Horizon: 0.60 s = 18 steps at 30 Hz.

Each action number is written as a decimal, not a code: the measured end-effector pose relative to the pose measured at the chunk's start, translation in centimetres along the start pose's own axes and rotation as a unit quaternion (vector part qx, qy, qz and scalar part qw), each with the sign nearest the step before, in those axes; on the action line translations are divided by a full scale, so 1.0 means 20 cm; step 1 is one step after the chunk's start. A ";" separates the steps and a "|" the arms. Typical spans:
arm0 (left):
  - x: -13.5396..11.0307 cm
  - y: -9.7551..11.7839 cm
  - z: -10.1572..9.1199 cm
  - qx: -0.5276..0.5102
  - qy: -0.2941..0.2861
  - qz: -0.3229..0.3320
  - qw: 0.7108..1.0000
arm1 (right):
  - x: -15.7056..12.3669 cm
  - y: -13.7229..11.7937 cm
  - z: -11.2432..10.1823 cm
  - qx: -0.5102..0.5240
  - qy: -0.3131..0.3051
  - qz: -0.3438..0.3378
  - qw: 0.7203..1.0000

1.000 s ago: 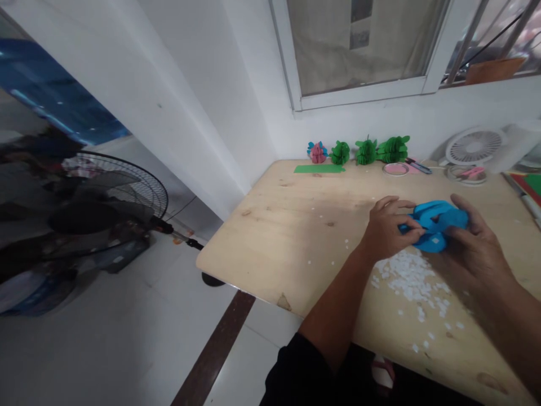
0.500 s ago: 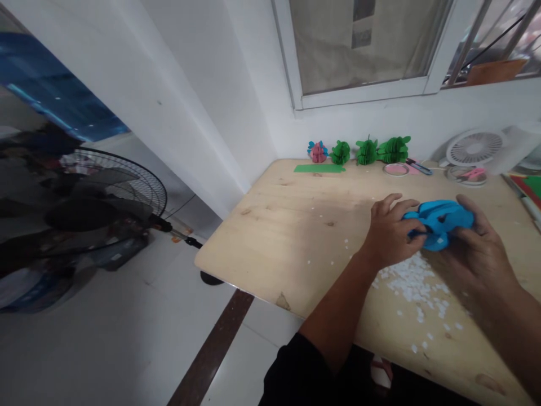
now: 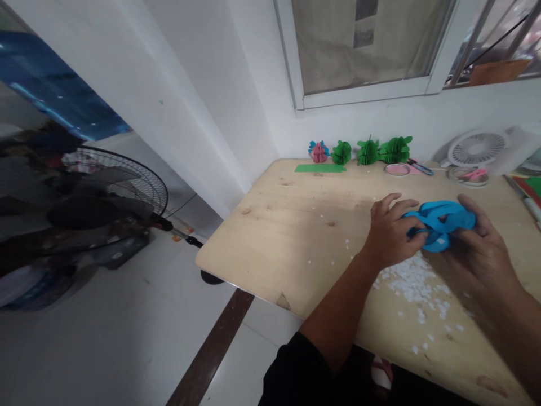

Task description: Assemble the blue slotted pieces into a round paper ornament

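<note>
Both hands hold a blue layered paper craft (image 3: 443,217) above the right part of the wooden table (image 3: 270,237). My left hand (image 3: 391,234) pinches its left edge between thumb and fingers, with the other fingers raised. Around its right side my right hand (image 3: 482,242) is closed, thumb in front and fingers behind. One small white square shows on the blue paper near its lower edge. Beneath the hands lies a scatter of small white paper squares (image 3: 416,287); the right forearm's shadow side hides some of the tabletop.
Along the wall stand green paper crafts (image 3: 367,151) and a pink and blue one (image 3: 318,151). A green paper strip (image 3: 320,168), a tape roll (image 3: 397,169), a box cutter (image 3: 420,167) and a small white fan (image 3: 477,148) are also there. A floor fan (image 3: 122,180) stands left.
The blue paper layers have shifted slightly, with the upper layers spread a little differently between my hands. Both hands stay almost where they were, keeping their hold.
</note>
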<state>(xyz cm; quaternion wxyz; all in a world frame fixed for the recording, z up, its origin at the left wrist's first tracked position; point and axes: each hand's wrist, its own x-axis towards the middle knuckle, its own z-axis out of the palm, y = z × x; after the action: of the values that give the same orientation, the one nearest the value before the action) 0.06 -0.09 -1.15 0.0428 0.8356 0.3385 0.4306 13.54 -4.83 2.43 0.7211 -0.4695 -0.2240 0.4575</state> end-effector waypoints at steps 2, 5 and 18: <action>0.00 0.00 0.00 0.003 -0.004 0.005 1.000 | 0.01 0.00 -0.01 -0.005 -0.001 -0.002 1.000; 0.01 -0.01 0.00 0.017 -0.020 0.011 1.000 | 0.01 0.01 -0.01 -0.014 0.001 -0.009 1.000; 0.01 0.03 -0.04 -0.040 -0.040 -0.009 0.998 | 0.00 0.02 -0.01 -0.046 -0.015 -0.037 0.998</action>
<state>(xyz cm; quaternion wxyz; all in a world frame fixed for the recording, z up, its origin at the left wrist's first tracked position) -0.08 -0.56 -0.24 0.0941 0.8464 0.3268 0.4099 13.48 -4.75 2.01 0.7120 -0.4862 -0.2732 0.4266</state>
